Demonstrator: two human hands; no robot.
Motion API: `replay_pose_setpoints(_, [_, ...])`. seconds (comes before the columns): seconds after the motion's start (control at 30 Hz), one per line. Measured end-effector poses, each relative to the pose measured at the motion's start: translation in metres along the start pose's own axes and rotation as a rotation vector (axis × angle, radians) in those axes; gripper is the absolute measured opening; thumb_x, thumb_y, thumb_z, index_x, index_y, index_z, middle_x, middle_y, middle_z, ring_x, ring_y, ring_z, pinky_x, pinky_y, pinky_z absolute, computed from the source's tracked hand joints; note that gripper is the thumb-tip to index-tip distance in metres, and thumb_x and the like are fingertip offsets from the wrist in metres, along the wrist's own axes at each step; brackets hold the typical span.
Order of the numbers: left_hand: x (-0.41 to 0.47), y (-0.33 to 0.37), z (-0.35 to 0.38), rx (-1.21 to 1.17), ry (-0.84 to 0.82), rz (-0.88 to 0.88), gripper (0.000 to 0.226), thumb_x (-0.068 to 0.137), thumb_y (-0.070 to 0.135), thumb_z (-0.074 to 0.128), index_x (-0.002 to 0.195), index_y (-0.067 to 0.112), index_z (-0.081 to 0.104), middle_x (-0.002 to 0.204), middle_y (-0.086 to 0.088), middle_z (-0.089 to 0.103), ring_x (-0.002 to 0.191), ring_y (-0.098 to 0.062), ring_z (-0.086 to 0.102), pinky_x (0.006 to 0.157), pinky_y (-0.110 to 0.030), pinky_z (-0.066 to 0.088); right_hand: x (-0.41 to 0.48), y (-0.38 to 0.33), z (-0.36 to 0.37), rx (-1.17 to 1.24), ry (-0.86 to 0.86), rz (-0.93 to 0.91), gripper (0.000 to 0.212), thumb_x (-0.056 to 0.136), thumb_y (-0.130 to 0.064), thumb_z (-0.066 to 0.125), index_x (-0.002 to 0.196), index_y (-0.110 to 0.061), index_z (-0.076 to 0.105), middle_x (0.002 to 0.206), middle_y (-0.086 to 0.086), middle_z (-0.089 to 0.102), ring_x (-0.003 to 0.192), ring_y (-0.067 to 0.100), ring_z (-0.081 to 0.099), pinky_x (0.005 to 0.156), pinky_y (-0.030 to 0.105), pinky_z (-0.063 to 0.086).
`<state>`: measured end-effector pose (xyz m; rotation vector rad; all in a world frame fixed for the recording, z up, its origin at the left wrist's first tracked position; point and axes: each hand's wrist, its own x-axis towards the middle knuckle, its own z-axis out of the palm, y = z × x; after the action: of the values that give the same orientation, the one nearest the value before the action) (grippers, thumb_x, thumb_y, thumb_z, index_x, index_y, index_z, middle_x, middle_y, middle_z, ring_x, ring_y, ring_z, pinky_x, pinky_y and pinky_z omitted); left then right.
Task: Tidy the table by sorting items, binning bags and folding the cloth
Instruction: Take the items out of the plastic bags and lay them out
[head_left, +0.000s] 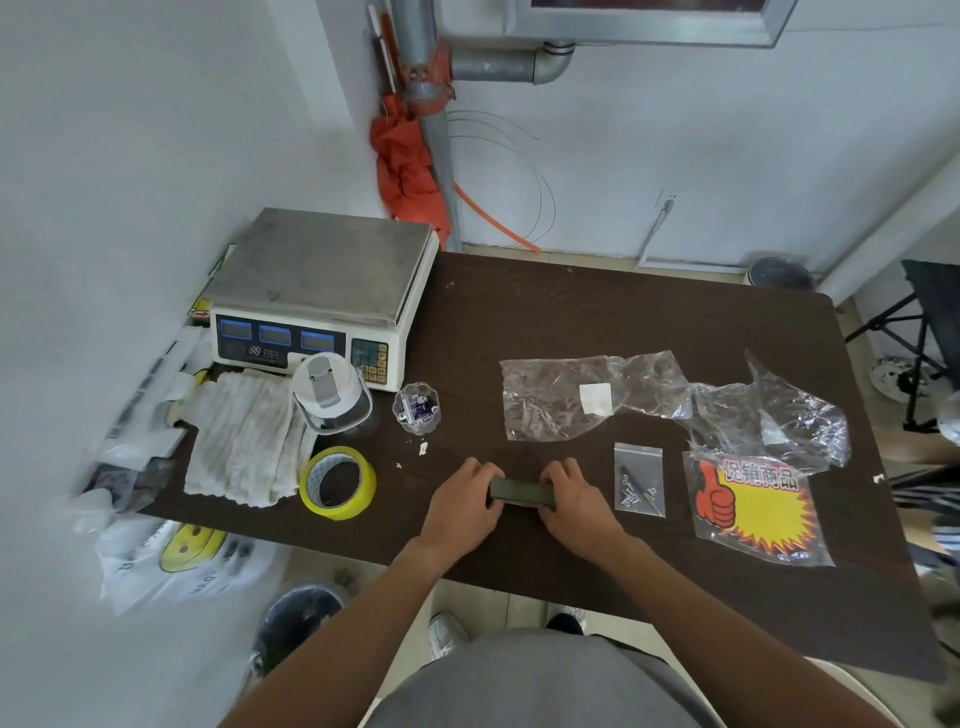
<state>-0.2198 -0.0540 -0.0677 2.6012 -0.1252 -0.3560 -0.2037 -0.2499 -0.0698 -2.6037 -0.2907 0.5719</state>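
Note:
On the dark table (597, 317), my left hand (464, 499) and my right hand (574, 499) grip the two ends of a small dark green rectangular block (522, 491) near the front edge. A folded white cloth (244, 441) lies at the left beside a yellow tape roll (337, 483). Two crumpled clear plastic bags (587, 397) (774, 415) lie at the right. Below them are a small zip bag of screws (639, 480) and a bag with a red thumbs-up label (753, 506).
A weighing scale (317, 291) stands at the back left, with a lidded clear jar (332, 395) and a small clear cup (417, 408) in front of it. White printed bags (171, 561) hang off the left edge. A dark bin (296, 623) stands on the floor below.

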Motion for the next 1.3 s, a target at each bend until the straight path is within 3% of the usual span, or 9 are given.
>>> replay_pose_setpoints(0.23, [-0.007, 0.0, 0.005, 0.018, -0.03, -0.004, 0.03, 0.096, 0.027, 0.062, 0.126, 0.028, 0.057, 0.109, 0.004, 0.061, 0.092, -0.014, 0.063, 0.082, -0.032, 0.054, -0.006, 0.002, 0.008, 0.016, -0.028, 0.028, 0.04, 0.09, -0.019, 0.064, 0.126, -0.021, 0.046, 0.123, 0.0, 0.04, 0.086, 0.022, 0.062, 0.076, 0.034, 0.055])
replay_pose_setpoints(0.47, [-0.007, 0.002, 0.004, 0.026, -0.016, -0.012, 0.028, 0.097, 0.027, 0.062, 0.125, 0.027, 0.059, 0.109, 0.004, 0.062, 0.093, -0.015, 0.064, 0.078, -0.027, 0.048, -0.007, -0.001, 0.006, 0.02, -0.01, 0.017, 0.037, 0.09, -0.017, 0.064, 0.123, -0.021, 0.047, 0.123, 0.0, 0.04, 0.086, 0.021, 0.061, 0.076, 0.033, 0.054])
replay_pose_setpoints(0.73, [-0.008, 0.0, 0.004, 0.03, -0.025, -0.085, 0.031, 0.096, 0.031, 0.064, 0.127, 0.029, 0.062, 0.108, 0.002, 0.063, 0.097, -0.018, 0.065, 0.082, -0.032, 0.051, -0.007, 0.0, 0.006, 0.059, -0.04, 0.065, 0.035, 0.09, -0.014, 0.063, 0.121, -0.017, 0.048, 0.12, 0.001, 0.041, 0.091, 0.026, 0.061, 0.08, 0.037, 0.052])
replay_pose_setpoints(0.9, [-0.009, -0.008, -0.004, -0.172, -0.084, -0.191, 0.028, 0.093, 0.034, 0.071, 0.12, 0.032, 0.069, 0.112, 0.004, 0.055, 0.096, -0.013, 0.061, 0.085, -0.027, 0.046, 0.006, 0.002, 0.0, 0.229, -0.022, 0.163, 0.025, 0.085, -0.019, 0.072, 0.107, -0.023, 0.059, 0.11, -0.003, 0.054, 0.1, 0.019, 0.06, 0.087, 0.032, 0.049])
replay_pose_setpoints(1.0, [-0.013, -0.02, -0.013, -0.332, -0.142, -0.252, 0.029, 0.092, 0.037, 0.073, 0.119, 0.028, 0.072, 0.109, 0.006, 0.068, 0.098, -0.011, 0.065, 0.086, -0.027, 0.051, 0.019, -0.004, -0.004, 0.401, -0.048, 0.244, 0.024, 0.088, -0.019, 0.072, 0.108, -0.026, 0.061, 0.108, -0.004, 0.06, 0.097, 0.012, 0.059, 0.082, 0.028, 0.049])
replay_pose_setpoints(1.07, [-0.019, -0.028, -0.016, -0.484, -0.163, -0.318, 0.028, 0.092, 0.039, 0.072, 0.118, 0.026, 0.072, 0.101, 0.006, 0.073, 0.092, -0.009, 0.068, 0.087, -0.03, 0.054, 0.028, -0.01, -0.004, 0.505, -0.04, 0.264, 0.024, 0.09, -0.02, 0.071, 0.111, -0.024, 0.062, 0.11, 0.001, 0.065, 0.095, 0.015, 0.063, 0.083, 0.034, 0.055])
replay_pose_setpoints(1.13, [-0.026, -0.033, -0.018, -0.723, -0.139, -0.429, 0.034, 0.093, 0.033, 0.073, 0.123, 0.018, 0.07, 0.097, 0.002, 0.074, 0.085, -0.01, 0.071, 0.088, -0.032, 0.059, 0.036, -0.02, -0.003, 0.599, -0.028, 0.277, 0.027, 0.09, -0.02, 0.072, 0.115, -0.019, 0.063, 0.109, 0.004, 0.068, 0.09, 0.016, 0.065, 0.083, 0.039, 0.058])
replay_pose_setpoints(1.3, [-0.041, -0.04, -0.023, -1.152, -0.002, -0.694, 0.03, 0.095, 0.02, 0.071, 0.122, 0.013, 0.063, 0.094, -0.007, 0.075, 0.074, -0.011, 0.074, 0.074, -0.024, 0.06, 0.043, -0.057, 0.0, 0.728, -0.146, 0.267, 0.038, 0.092, -0.019, 0.068, 0.126, -0.018, 0.052, 0.105, 0.001, 0.062, 0.078, 0.015, 0.065, 0.067, 0.03, 0.054])
